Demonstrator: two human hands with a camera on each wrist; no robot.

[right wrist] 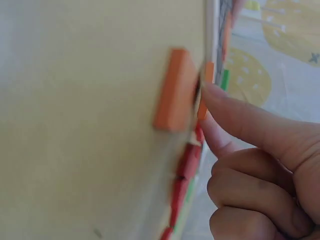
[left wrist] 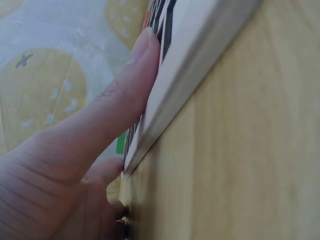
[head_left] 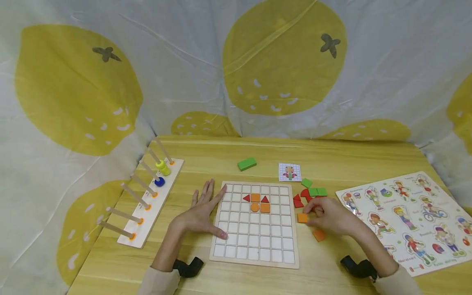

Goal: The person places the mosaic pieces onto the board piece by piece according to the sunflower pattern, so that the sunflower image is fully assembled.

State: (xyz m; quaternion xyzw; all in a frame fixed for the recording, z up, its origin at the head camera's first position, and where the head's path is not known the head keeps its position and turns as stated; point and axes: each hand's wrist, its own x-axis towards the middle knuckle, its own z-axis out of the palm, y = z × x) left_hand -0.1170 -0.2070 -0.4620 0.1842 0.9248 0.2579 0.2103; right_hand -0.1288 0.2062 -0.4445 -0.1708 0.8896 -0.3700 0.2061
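Note:
The left hand [head_left: 199,214] rests spread at the left edge of a wooden grid board [head_left: 254,264], thumb on its frame. On the board lie two orange squares [head_left: 265,208], an orange circle [head_left: 255,207] and two red triangles [head_left: 246,198]. Just right of the board, the right hand [head_left: 328,214] pinches an orange square tile [head_left: 302,218] between thumb and index finger, the other fingers curled. In the right wrist view that tile [right wrist: 205,92] shows edge-on at the thumb tip. Another orange tile [head_left: 318,234] lies on the table close below the hand.
Red pieces [head_left: 298,201] and green squares [head_left: 317,191] lie beyond the right hand. A pattern card [head_left: 289,172] and a green block [head_left: 247,164] sit behind the board. A peg stand [head_left: 151,205] stands left; a picture puzzle board [head_left: 409,221] lies right.

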